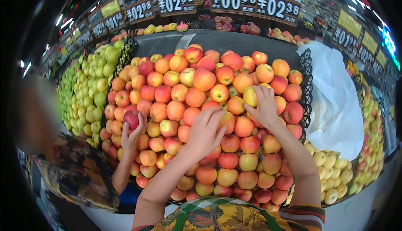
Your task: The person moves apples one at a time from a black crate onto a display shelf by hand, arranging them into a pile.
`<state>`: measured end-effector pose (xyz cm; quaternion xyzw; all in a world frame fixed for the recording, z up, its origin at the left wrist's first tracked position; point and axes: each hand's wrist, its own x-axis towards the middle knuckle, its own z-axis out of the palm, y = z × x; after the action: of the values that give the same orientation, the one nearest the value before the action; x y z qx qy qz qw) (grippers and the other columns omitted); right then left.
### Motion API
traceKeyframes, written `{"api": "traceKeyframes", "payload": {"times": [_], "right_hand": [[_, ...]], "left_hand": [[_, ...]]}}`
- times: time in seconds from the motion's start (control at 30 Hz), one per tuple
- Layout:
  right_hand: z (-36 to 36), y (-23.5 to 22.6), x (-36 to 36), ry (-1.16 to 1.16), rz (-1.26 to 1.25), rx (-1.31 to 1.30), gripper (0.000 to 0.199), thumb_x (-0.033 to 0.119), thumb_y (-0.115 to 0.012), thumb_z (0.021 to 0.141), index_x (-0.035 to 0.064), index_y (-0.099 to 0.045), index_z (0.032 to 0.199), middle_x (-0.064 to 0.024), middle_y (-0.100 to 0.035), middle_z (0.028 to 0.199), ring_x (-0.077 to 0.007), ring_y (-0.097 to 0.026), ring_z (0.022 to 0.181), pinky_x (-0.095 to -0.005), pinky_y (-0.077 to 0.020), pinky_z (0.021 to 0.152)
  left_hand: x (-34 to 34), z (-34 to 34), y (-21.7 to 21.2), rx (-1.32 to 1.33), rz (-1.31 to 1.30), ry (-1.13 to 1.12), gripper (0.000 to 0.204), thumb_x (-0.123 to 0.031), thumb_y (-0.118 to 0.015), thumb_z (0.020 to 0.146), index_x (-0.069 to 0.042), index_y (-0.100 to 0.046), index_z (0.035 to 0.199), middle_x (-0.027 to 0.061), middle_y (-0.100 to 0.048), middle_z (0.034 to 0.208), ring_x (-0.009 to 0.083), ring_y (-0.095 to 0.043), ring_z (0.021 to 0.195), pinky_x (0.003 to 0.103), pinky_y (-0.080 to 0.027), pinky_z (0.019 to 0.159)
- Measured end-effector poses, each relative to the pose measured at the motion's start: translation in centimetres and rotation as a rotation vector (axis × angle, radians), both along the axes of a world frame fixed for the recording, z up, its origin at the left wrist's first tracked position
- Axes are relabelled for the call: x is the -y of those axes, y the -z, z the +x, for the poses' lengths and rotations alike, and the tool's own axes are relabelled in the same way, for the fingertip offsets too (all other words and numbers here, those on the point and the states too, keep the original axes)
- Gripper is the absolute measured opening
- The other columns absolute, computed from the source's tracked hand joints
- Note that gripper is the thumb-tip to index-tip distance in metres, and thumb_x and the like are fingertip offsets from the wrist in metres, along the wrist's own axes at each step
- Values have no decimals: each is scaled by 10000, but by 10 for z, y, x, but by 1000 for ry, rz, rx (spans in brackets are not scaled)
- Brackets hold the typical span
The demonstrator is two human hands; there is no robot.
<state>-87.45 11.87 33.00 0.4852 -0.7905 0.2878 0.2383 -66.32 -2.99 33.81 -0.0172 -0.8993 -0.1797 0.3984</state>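
A sloping heap of red and orange-yellow apples (195,97) fills the middle of the view. My left hand (205,132) reaches over its centre, fingers and thumb curved round the side of an orange-yellow apple (228,122) that still sits among the others. To the right, my right hand (264,108) grips a yellow apple (250,96), its fingers over the top and far side. Part of that fruit is hidden by the fingers. Whether it is lifted off the heap, I cannot tell.
At the left, another person's hand (135,131) holds a dark red apple (131,119). Black mesh dividers (307,88) flank the heap. Green apples (94,73) lie beyond the left one; white plastic sheeting (335,101) and pale yellow fruit (331,170) are on the right. Price signs (176,3) line the back.
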Motion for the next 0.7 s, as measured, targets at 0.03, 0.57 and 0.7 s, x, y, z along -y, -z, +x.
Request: {"api": "traceKeyframes", "payload": {"times": [0.03,0.57,0.7], "right_hand": [[-2,5,1,-19,-56,-12,710,216,-829,795,-6,-496,1382,-163,-555,1289,-368,-523,1168,-437,-478,1000],[-37,-9,-73,-645,-1060,1477,519,475,-483,1059,78,-519,1392,-106,-662,1236,-293,-704,1047,-278,-541,705],[-15,-24,-59,-460,-1108,1369,571,344,-623,1006,61,-454,1473,-78,-636,1260,-231,-660,1112,-304,-549,855]], "left_hand": [[6,-22,-3,10,-47,17,492,-61,-747,823,-27,-571,1281,189,-559,1253,385,-581,1147,453,-503,948],[22,-174,-11,311,-201,11,697,-186,-838,735,-68,-542,1355,194,-535,1309,398,-527,1235,478,-463,1050],[26,-142,-18,176,-95,34,691,-179,-830,753,-65,-539,1370,177,-544,1324,376,-533,1243,473,-470,1050]]}}
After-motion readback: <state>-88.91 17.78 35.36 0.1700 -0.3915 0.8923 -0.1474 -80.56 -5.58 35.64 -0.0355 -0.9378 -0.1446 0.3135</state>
